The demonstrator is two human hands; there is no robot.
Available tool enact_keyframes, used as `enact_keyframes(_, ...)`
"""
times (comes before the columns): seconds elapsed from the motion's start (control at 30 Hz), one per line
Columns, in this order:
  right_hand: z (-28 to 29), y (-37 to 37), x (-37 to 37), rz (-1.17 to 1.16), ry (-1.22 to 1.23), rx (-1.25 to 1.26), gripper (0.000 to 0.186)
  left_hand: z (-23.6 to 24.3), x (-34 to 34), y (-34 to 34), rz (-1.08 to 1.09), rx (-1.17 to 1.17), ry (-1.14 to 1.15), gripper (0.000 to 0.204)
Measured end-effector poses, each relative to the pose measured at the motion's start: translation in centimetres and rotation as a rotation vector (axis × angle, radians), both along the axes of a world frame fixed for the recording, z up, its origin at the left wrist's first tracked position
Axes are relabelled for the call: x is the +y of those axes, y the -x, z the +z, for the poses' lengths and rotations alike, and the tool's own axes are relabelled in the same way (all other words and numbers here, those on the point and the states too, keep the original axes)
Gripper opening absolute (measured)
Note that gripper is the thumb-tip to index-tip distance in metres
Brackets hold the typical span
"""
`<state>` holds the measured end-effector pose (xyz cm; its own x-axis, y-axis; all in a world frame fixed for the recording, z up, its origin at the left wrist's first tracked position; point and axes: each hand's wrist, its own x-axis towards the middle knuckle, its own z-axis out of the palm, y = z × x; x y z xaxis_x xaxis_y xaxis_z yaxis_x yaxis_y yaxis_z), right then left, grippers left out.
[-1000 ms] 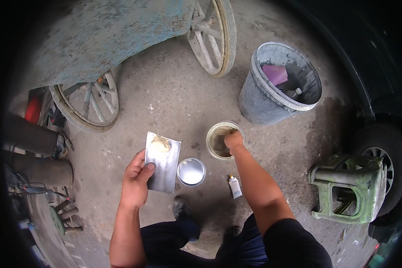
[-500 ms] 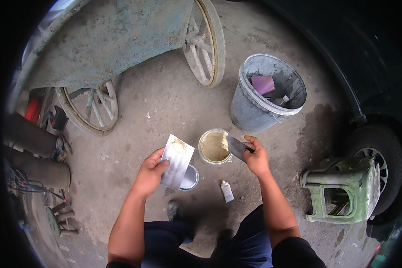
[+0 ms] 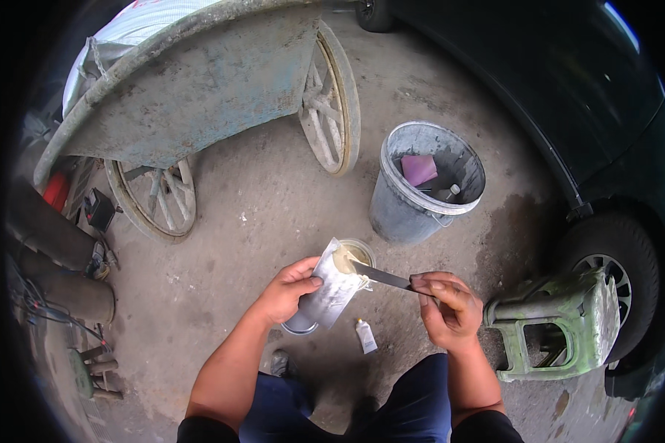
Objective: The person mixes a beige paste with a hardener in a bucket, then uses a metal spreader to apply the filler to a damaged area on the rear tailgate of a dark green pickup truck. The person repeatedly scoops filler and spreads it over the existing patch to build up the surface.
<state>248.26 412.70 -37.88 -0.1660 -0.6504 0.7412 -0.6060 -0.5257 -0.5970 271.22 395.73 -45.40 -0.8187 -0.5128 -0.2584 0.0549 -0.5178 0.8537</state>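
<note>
My left hand [image 3: 284, 295] grips a flat, light-grey metal plate [image 3: 327, 297], thumb on top and tilted over the can. A lump of beige putty [image 3: 343, 260] lies at the plate's far corner. My right hand [image 3: 454, 311] is closed around the end of a dark putty knife [image 3: 393, 279], whose blade tip touches that putty. Partly hidden behind the plate, the round can [image 3: 369, 253] of putty stands on the floor. A round grey lid [image 3: 298, 325] shows below the plate's near edge. The small white tube [image 3: 366, 337] with a yellow cap lies nearer to me.
A grey bucket [image 3: 405, 210] holding a purple sheet and a bottle stands beyond the can. To the right are a green plastic stool [image 3: 569, 336] and a dark car [image 3: 569, 96] with its wheel. A worn wheeled cart [image 3: 192, 92] occupies the far left, near dark cylinders [image 3: 66, 284].
The putty knife has left the can and now meets the plate, leaving putty there. My left hand has shifted right, bringing the plate over the can. The whole view has shifted slightly.
</note>
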Motion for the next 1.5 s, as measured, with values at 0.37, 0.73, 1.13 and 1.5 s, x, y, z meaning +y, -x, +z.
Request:
enact_keyframes(0.37,-0.5,-2.3,0.3,0.162,0.093,0.196,0.054,2.4,0.9,-1.1,-0.138,0.184,0.031,0.045)
enact_keyframes(0.73,-0.9,-2.3,-0.3,0.162,-0.075,0.239,0.053,3.4,1.3,-1.7,-0.102,0.041,0.263,0.044)
enact_keyframes(1.13,-0.9,-0.9,-0.7,0.096,-0.179,0.382,0.068,4.1,2.0,-0.9,-0.053,0.047,0.306,0.043)
enact_keyframes(1.5,-2.9,1.2,-0.3,-0.037,-0.185,0.325,0.068,2.9,2.4,-0.5,0.181,0.261,0.204,0.045)
